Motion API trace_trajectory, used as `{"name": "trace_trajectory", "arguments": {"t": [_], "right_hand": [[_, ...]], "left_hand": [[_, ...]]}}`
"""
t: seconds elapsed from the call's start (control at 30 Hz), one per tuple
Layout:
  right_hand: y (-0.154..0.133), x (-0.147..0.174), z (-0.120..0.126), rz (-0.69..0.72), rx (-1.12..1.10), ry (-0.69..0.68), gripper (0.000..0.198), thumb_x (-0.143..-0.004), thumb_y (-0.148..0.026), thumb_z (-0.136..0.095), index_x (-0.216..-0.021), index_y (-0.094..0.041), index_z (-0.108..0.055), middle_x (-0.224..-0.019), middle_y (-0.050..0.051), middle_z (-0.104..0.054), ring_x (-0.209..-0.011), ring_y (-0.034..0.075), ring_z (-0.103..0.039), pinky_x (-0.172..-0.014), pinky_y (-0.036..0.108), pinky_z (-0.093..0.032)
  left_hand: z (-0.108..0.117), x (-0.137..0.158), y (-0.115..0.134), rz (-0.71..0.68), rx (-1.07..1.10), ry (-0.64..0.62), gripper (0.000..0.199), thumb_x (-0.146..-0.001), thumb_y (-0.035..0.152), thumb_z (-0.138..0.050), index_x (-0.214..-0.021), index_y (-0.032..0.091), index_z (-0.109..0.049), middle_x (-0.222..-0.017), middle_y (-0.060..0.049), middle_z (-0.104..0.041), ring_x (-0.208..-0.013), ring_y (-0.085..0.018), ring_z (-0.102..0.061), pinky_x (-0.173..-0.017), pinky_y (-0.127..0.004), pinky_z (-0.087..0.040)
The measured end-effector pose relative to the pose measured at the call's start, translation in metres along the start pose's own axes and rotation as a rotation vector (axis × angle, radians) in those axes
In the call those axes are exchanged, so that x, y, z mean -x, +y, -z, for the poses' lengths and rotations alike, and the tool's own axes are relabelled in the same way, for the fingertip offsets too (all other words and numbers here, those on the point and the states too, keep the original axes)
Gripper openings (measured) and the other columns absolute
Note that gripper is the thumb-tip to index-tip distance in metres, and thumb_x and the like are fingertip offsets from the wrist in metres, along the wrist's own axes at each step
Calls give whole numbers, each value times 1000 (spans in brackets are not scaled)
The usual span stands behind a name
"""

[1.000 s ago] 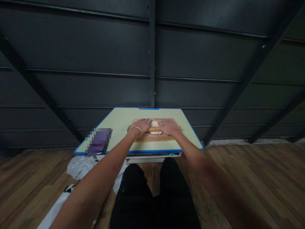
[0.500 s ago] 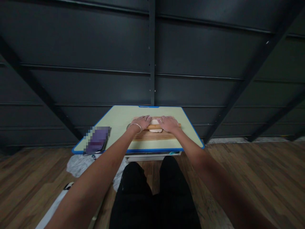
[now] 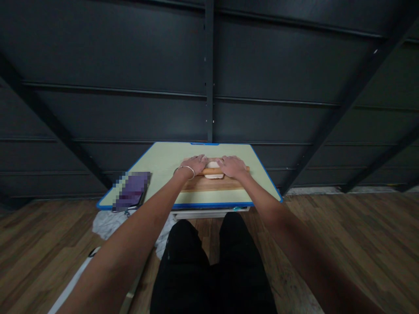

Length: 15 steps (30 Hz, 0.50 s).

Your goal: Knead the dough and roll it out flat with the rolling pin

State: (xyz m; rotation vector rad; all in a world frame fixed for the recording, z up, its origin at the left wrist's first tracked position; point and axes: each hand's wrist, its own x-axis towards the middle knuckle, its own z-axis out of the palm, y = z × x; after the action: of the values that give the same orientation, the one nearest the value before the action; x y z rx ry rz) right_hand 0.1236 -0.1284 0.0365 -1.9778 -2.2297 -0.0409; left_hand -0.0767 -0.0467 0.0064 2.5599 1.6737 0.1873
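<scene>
A wooden rolling pin (image 3: 212, 171) lies crosswise over a pale piece of dough (image 3: 214, 176). Under the dough is a wooden board (image 3: 209, 185). My left hand (image 3: 196, 165), with bangles at the wrist, is closed over the pin's left part. Over its right part rests my right hand (image 3: 232, 166), also closed on it, and the pin's tip sticks out beyond that hand. Dough shows between the two hands, in front of the pin and behind it. My palms hide most of the pin's ends.
The board lies on a pale yellow table (image 3: 163, 174) with a blue edge. A purple, partly pixelated object (image 3: 133, 189) lies at its left. Pale cloth (image 3: 109, 223) hangs or lies below the left edge. A dark panelled wall (image 3: 131, 117) stands behind the table.
The view has shifted slightly. Both hands stay on the rolling pin, which sits a little farther back over the dough, with slightly more dough showing in front.
</scene>
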Motion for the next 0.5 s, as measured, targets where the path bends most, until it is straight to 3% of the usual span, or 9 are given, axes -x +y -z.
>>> {"name": "trace_trajectory", "arguments": {"t": [0.2, 0.37, 0.5], "right_hand": [[2, -4, -4, -12, -55, 27, 68, -104, -61, -19, -131, -17, -63, -134, 17, -66, -124, 33, -59, -104, 48, -43], [7, -13, -13, -41, -119, 47, 72, -103, -66, -24, -153, -17, -41, -160, 16, -41, -144, 32, -42, -114, 48, -36], [8, -16, -13, -43, -137, 19, 73, -103, -66, -22, -153, -16, -41, -161, 16, -40, -146, 33, -38, -116, 50, -34]], "left_hand": [[4, 3, 1, -159, -137, 1, 53, -104, 32, -19, -135, 16, -59, -144, -14, -60, -130, -26, -57, -107, -38, -42], [6, -2, 1, -122, -116, -20, 50, -105, 34, -23, -135, 19, -60, -144, -11, -60, -131, -25, -57, -108, -37, -43], [6, -9, 1, -112, -125, -37, 50, -105, 34, -25, -139, 19, -58, -147, -12, -58, -135, -25, -54, -110, -36, -41]]}}
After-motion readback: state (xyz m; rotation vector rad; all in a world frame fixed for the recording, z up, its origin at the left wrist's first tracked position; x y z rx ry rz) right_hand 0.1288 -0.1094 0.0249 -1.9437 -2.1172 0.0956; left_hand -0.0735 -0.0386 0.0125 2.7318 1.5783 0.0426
